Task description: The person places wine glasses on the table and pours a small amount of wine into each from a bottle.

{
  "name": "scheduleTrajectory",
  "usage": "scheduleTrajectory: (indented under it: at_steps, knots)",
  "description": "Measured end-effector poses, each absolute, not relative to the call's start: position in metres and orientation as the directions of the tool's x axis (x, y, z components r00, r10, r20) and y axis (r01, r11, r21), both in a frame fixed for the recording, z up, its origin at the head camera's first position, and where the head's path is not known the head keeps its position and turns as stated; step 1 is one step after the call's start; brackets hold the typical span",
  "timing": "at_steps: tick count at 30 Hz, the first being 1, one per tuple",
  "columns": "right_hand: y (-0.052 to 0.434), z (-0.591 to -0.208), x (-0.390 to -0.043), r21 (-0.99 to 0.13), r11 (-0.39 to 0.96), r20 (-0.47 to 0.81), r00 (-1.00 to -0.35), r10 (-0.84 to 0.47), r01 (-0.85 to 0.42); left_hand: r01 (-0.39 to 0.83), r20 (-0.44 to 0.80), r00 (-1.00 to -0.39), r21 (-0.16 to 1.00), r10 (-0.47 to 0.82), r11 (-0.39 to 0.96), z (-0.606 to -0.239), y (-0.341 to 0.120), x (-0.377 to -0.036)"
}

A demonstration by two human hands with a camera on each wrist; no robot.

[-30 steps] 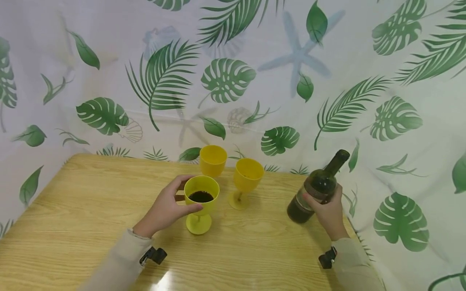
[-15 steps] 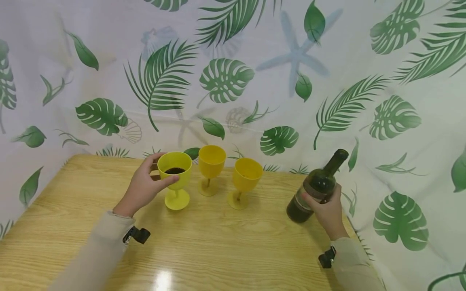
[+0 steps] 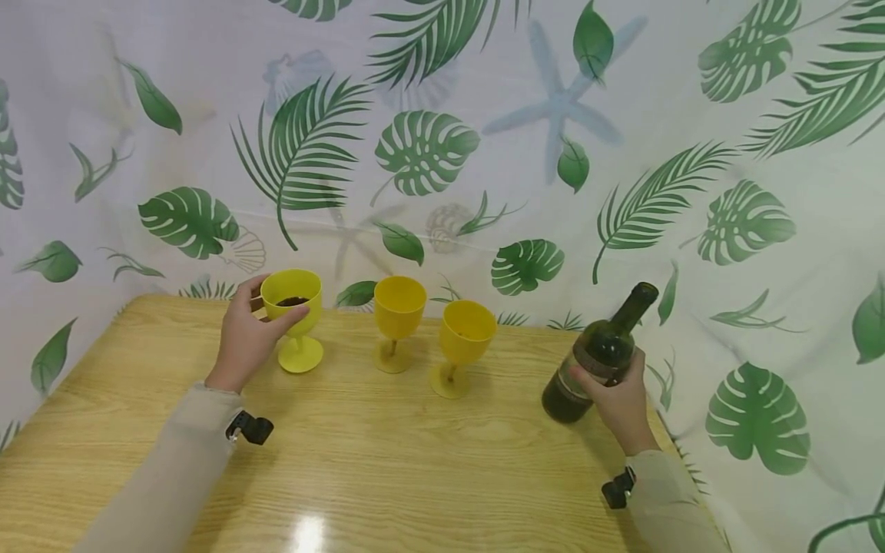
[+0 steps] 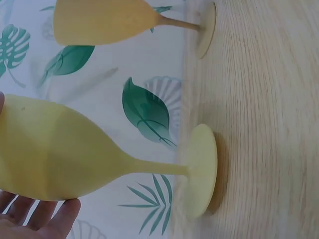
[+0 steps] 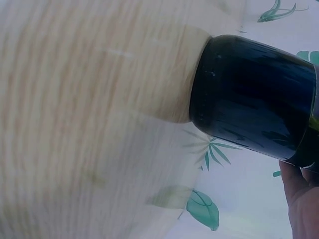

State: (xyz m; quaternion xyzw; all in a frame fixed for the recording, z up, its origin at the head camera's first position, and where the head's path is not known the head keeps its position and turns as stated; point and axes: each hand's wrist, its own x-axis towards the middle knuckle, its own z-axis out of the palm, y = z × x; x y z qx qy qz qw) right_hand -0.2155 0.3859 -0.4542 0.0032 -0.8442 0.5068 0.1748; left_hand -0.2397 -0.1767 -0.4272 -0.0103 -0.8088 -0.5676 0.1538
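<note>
Head view. The left hand is wrapped around the bowl of a lime-yellow goblet, thumb on the near side, fingers on the far side. The goblet stands upright with its foot on the wooden table, at the back left, near the leaf-print curtain. Dark liquid is visible inside the bowl. To its right, two further yellow goblets stand upright and apart from each other — a middle goblet and a right goblet. The right hand grips a dark green bottle around its lower body; the bottle is tilted, neck pointing up and to the right, mouth uncapped. Whether its base touches the table cannot be determined here. Both forearms wear light sleeves.

Left wrist view. The lime-yellow goblet fills the frame sideways, its foot flat on the table. Fingertips of the left hand lie against the bowl at the lower edge. The middle goblet stands behind it, well apart.

Right wrist view. The bottle — dark glass, base end toward the table — is held by the right hand, which is seen only in part at the lower right corner. Contact between base and table cannot be confirmed.
</note>
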Motion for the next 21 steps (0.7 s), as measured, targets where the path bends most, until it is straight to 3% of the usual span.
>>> scheduleTrajectory:
  at_steps: [21]
  knots:
    - [0.3859, -0.4558, -0.2148, -0.851, 0.485, 0.318, -0.933, 0.168, -0.203, 0.159, 0.232, -0.951, 0.934, -0.205, 0.319, -0.4295, -0.1753, -0.2438]
